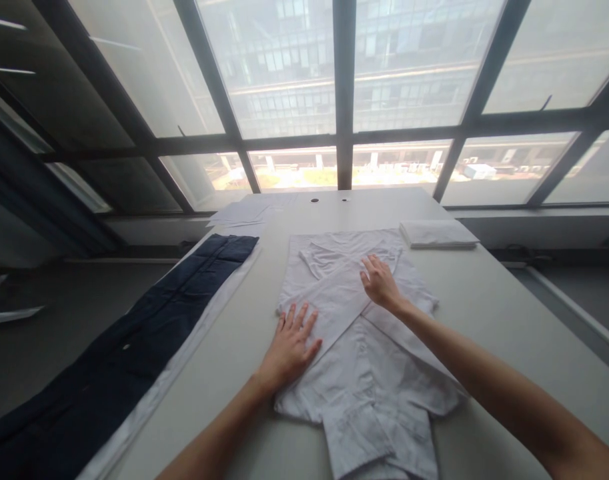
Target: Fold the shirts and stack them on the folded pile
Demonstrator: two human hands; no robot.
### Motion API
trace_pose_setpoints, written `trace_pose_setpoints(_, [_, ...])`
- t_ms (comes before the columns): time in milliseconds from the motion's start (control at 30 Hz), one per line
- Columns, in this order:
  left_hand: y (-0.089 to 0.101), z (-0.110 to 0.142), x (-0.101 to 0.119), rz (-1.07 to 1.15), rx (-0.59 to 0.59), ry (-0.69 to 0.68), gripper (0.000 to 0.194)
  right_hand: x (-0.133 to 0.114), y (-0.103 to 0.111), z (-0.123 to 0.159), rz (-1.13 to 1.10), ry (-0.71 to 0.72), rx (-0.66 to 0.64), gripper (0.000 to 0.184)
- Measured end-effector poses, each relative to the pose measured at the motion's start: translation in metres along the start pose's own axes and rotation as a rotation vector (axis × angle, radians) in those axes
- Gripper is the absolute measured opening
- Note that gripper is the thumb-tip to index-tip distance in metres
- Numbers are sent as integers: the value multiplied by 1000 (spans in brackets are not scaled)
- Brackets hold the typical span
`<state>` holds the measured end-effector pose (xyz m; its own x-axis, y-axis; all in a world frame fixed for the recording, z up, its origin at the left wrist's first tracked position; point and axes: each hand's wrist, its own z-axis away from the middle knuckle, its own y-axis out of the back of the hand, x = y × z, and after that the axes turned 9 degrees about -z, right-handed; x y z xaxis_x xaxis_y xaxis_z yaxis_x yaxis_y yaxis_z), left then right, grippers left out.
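Note:
A white garment (344, 373), which looks like a shirt or coat, lies spread on the white table (234, 380) before me. Its long sleeves are folded across each other over the upper part, and a narrower section points towards me. My left hand (291, 347) rests flat on its left side, fingers spread on a folded sleeve. Farther up and to the right, my right hand (380, 281) touches the crossed sleeves with the fingers stretched out and nothing held. The cloth shows creases around both hands.
Dark navy folded clothing (169, 313) lies over white cloth (209, 313) along the table's left edge. Paper sheets (241, 212) are at the back left. A folded white cloth (438, 234) sits at the back right. Large windows (284, 73) stand beyond the table.

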<state>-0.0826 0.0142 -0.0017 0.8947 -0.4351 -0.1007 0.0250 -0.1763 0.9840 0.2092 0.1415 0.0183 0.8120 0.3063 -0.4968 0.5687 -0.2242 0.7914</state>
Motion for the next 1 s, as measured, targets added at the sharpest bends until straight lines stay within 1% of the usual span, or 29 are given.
trace_pose_setpoints(133, [6, 0, 0, 19, 24, 2, 60, 35, 2, -9, 42, -113, 66, 48])
trace_pose_setpoints(233, [10, -1, -2, 63, 76, 42, 57, 59, 5, -23, 44, -154, 89, 46])
trace_pose_setpoints(300, [12, -2, -8, 118, 146, 111, 53, 75, 10, -36, 46, -168, 89, 43])
trace_pose_setpoints(367, [13, -2, -17, 186, 252, 201, 51, 89, 15, -50, 58, -197, 85, 43])
trace_pose_setpoints(433, [13, -2, -29, 260, 361, 292, 52, 103, 22, -65, 74, -242, 78, 44])
trace_pose_setpoints(500, [13, -1, -41, 314, 438, 363, 54, 115, 27, -80, 89, -294, 55, 44])
trace_pose_setpoints(567, [13, 0, -47, 326, 479, 386, 53, 125, 32, -93, 100, -338, 14, 42])
trace_pose_setpoints(600, [14, 0, -48, 323, 488, 369, 51, 128, 33, -98, 103, -354, -11, 40])
trace_pose_setpoints(633, [14, 0, -46, 320, 487, 333, 49, 131, 33, -102, 106, -366, -35, 37])
trace_pose_setpoints(700, [16, 0, -38, 325, 442, 206, 45, 135, 33, -106, 114, -381, -74, 33])
trace_pose_setpoints(800, [18, 0, -20, 325, 290, -54, 44, 138, 30, -110, 130, -404, -109, 31])
trace_pose_setpoints(867, [19, 0, -12, 307, 214, -161, 44, 140, 28, -113, 140, -430, -119, 33])
trace_pose_setpoints(900, [19, 0, -11, 294, 197, -173, 43, 141, 28, -115, 141, -444, -125, 35])
trace_pose_setpoints(933, [19, -1, -11, 279, 189, -154, 42, 143, 27, -118, 139, -455, -130, 35])
trace_pose_setpoints(1000, [20, -2, -15, 245, 188, -52, 40, 144, 27, -124, 128, -464, -133, 33])
